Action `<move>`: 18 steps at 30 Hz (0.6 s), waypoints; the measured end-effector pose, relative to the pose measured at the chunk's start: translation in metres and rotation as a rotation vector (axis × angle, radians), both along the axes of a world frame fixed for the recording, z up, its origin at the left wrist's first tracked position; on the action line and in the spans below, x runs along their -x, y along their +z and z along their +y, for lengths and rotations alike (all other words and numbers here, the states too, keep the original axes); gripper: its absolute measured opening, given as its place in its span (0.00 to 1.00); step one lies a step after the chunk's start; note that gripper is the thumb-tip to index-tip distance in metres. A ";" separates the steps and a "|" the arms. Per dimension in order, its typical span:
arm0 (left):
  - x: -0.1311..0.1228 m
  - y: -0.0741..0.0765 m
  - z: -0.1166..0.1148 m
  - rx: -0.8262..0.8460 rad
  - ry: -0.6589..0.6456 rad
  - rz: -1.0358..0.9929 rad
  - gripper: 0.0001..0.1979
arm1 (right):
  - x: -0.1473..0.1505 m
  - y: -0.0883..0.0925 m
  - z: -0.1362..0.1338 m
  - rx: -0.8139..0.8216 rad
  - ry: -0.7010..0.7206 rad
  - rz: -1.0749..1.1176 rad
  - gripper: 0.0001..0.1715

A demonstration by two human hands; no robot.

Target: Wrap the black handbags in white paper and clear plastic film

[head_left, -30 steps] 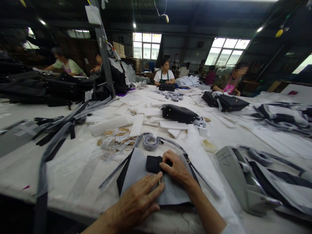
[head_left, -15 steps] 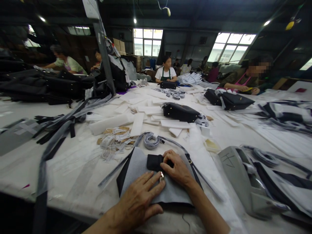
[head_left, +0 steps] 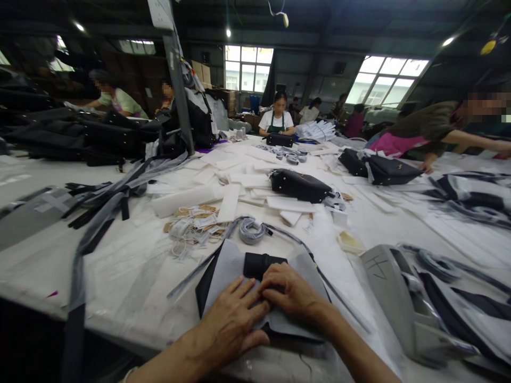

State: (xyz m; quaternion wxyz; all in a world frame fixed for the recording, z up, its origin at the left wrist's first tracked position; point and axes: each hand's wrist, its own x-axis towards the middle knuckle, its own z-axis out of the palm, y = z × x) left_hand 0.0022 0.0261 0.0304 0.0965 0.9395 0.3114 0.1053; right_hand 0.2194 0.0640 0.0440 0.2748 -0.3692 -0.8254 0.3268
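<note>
A black handbag [head_left: 203, 291] lies flat in front of me, its upper face covered by a grey sheet [head_left: 223, 266]. Across the upper middle of the sheet runs a black strap tab [head_left: 255, 264]. My left hand [head_left: 233, 316] rests on the sheet, fingers stretched out and thumb apart. Over the lower side of the tab, my right hand [head_left: 289, 290] has its fingers curled and pressed together, meeting the left fingertips. Whatever those fingers grip is hidden, and the metal clasp is covered. Wrapped handles [head_left: 347, 300] spread at both sides of the bag.
A coiled wrapped strap [head_left: 252, 231] lies just beyond the bag. Tags with strings [head_left: 195, 229] are heaped to its left. A grey metal device [head_left: 393, 298] stands at right. Farther off are white foam strips [head_left: 291, 204], another black bag [head_left: 299, 185] and several co-workers.
My right hand has moved down towards me from the tab's right end, covering the clasp. My left hand stays on the sheet. The co-worker at right now reaches out to the right.
</note>
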 end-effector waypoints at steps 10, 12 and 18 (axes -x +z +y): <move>0.001 -0.020 -0.003 -0.122 -0.039 -0.171 0.26 | -0.009 -0.008 -0.005 0.015 0.038 -0.039 0.10; -0.001 -0.017 -0.002 -0.104 -0.033 -0.134 0.27 | -0.007 -0.007 -0.004 0.000 0.049 -0.085 0.11; 0.002 0.008 0.019 -0.148 -0.162 0.010 0.17 | -0.007 -0.006 0.002 -0.102 0.121 -0.221 0.11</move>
